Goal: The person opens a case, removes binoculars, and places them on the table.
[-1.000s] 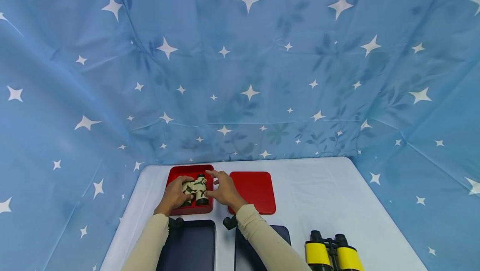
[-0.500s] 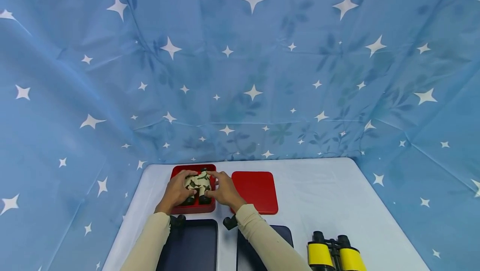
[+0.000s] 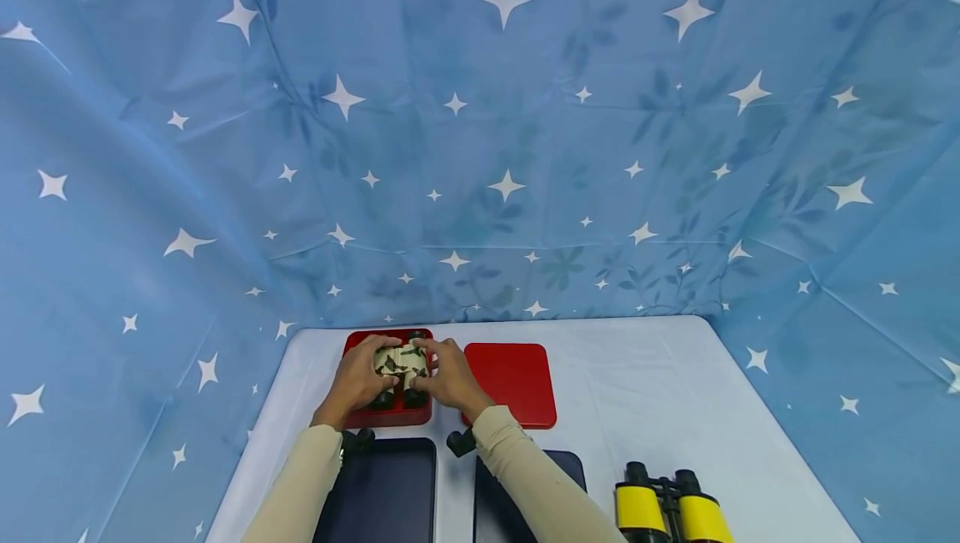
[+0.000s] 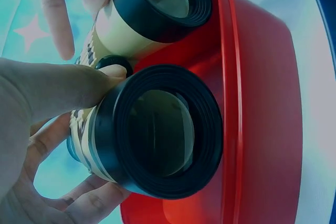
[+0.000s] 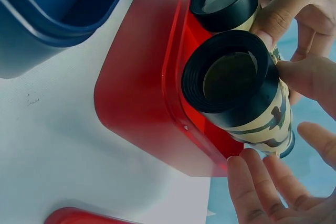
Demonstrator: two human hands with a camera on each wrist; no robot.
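Both hands hold a pair of binoculars [image 3: 402, 359] with cream-and-green camouflage and black lens rims, over a deep red box [image 3: 388, 419] at the back left. My left hand [image 3: 356, 378] grips the left barrel, its thumb on the near side, between the barrels in the left wrist view. On the right barrel [image 5: 275, 119], my right hand [image 3: 450, 378] presses its thumb behind the lens rim, and its other fingers lie along the outer side. In both wrist views the large lenses [image 4: 163, 132] are close to the box's near rim [image 4: 231, 103].
A red lid-like panel [image 3: 512, 384] lies right of the box. In front stand a dark blue box [image 3: 386, 493] and a dark blue panel [image 3: 566, 470], partly under the right sleeve. Yellow-and-black binoculars [image 3: 637, 510] rest at the front right. A starry blue curtain [image 3: 480, 126] surrounds the white table [image 3: 637, 393].
The camouflage binoculars have come up a little and tilted between the hands, shifting slightly right in the head view. Both hands have moved with them, and the right fingers have come closer round the barrel.
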